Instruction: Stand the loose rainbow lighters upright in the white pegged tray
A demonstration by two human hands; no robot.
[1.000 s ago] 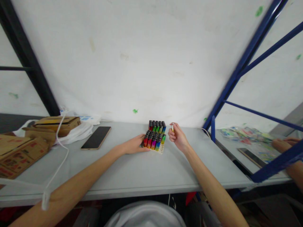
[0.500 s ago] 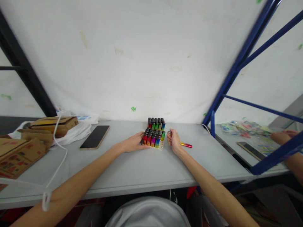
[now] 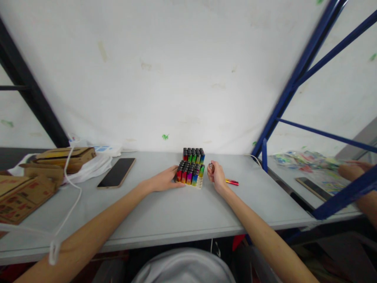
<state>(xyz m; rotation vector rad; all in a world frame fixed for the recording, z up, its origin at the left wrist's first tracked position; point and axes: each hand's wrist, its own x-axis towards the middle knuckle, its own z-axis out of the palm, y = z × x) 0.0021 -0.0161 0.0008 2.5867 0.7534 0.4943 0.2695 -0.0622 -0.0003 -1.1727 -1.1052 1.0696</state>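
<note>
Several colourful lighters with black tops (image 3: 189, 175) stand in rows in a pale tray (image 3: 199, 183), whose right end shows bare slots. My left hand (image 3: 165, 179) rests against the tray's left side, thumb along the front and fingers behind, gripping it. Just right of the tray, my right hand (image 3: 217, 175) is closed around a lighter, of which only the metal top (image 3: 211, 166) shows. Beside that hand a red and yellow lighter (image 3: 232, 182) lies flat on the table. A second group of upright lighters (image 3: 193, 155) stands behind the tray.
A phone (image 3: 116, 173) lies at the left, near cardboard boxes (image 3: 26, 192), white bags and a hanging white cable (image 3: 77, 198). Blue frame posts (image 3: 265, 153) rise at the right. Beyond them are another person's hands (image 3: 353, 170), a phone and plastic packets.
The camera view has shifted slightly. Both hands and the lighters otherwise look unchanged.
</note>
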